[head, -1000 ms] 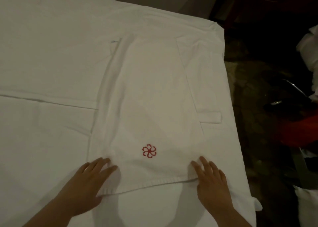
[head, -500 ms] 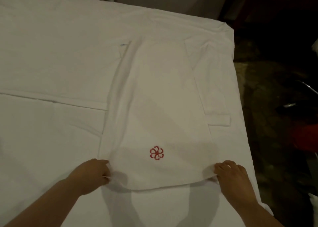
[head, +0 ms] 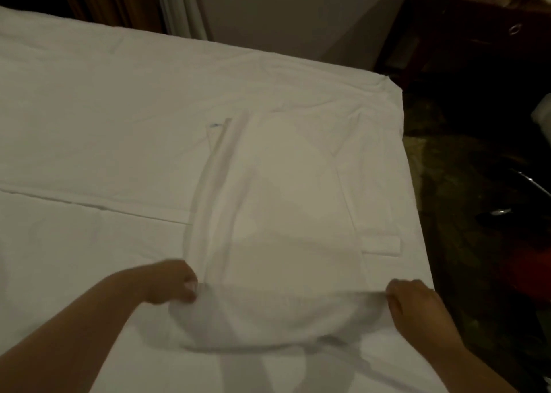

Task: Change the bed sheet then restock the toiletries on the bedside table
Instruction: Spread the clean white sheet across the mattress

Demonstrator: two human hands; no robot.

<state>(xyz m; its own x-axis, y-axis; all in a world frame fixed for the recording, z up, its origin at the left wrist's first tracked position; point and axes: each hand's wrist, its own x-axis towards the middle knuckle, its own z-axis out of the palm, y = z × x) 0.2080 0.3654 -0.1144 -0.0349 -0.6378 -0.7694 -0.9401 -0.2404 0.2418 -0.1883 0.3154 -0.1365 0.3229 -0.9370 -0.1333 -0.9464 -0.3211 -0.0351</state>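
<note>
Dark wooden furniture (head: 483, 35) and a dim patterned floor (head: 465, 213) lie beyond our right hand, past the edge of the wide bed covered in a smooth white sheet (head: 98, 115). On that sheet, between our hands and stretching away from us, lies a white folded cloth piece (head: 283, 213) with a long folded seam on its left side. Our left hand (head: 171, 282) pinches its near left corner with curled fingers; our right hand (head: 417, 306) grips the near right corner. The near edge is raised off the sheet between them, blurred.
</note>
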